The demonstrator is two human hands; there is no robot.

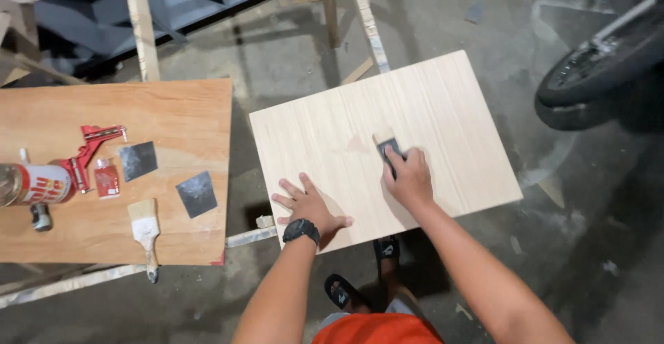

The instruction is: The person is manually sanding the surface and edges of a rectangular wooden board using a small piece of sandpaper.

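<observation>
Our left hand lies flat on the pale board, fingers spread wide. Right hand is clamped on a sanding block mid-board, mostly hidden under our fingers. Off left, the plywood table has two dark sandpaper squares, one paintbrush, one can cut off at the edge

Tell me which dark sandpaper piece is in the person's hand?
The one wrapped round a small wooden block, pressed on the pale wooden board under the right hand. Two other dark sandpaper squares lie loose on the brown plywood table.
</observation>
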